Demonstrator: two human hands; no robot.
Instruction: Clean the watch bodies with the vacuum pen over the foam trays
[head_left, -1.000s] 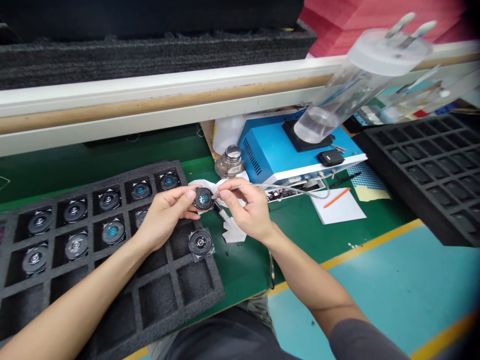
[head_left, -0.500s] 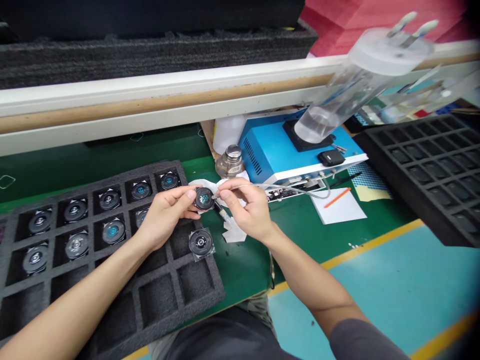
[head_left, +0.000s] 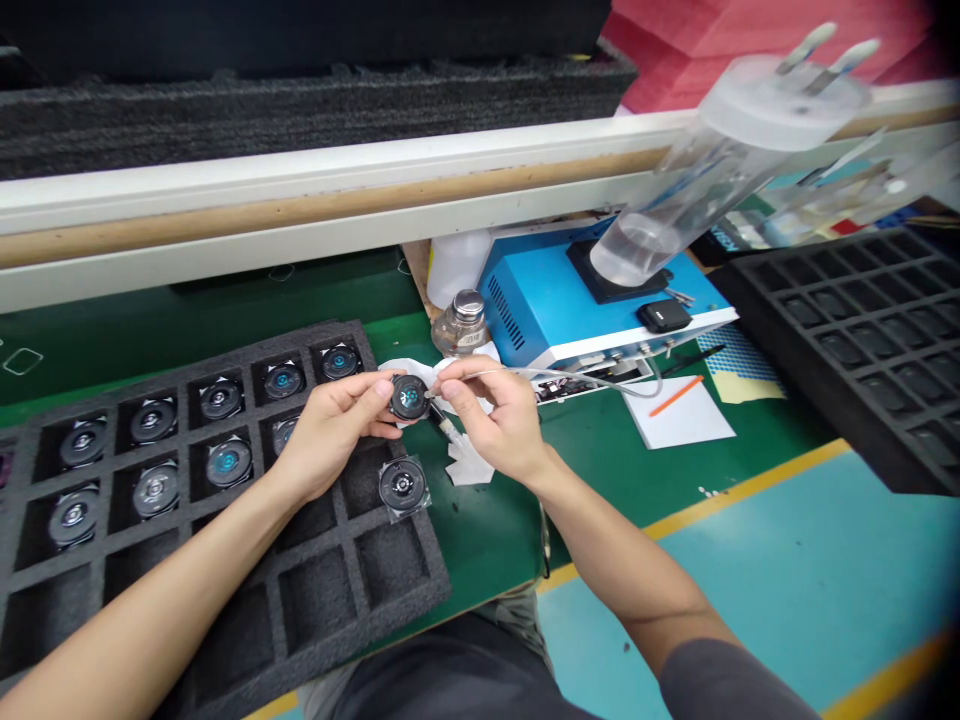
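A blue box (head_left: 540, 300) is sitting at my twelve o'clock, with a clear plastic cylinder (head_left: 720, 170) leaning toward one o'clock from a black pad on top of it. A small glass bottle (head_left: 460, 325) is standing just beside the box, in front of a white plastic bottle (head_left: 454, 268). At one o'clock, an orange pen (head_left: 675, 397) is lying on white paper (head_left: 675, 427), and a black foam tray (head_left: 862, 340) is resting at two o'clock.

left hand (head_left: 330, 440) pinching round black speaker unit (head_left: 409, 397), right hand (head_left: 499, 420) holding syringe (head_left: 447, 428) at its edge, black foam tray (head_left: 315, 600) beside
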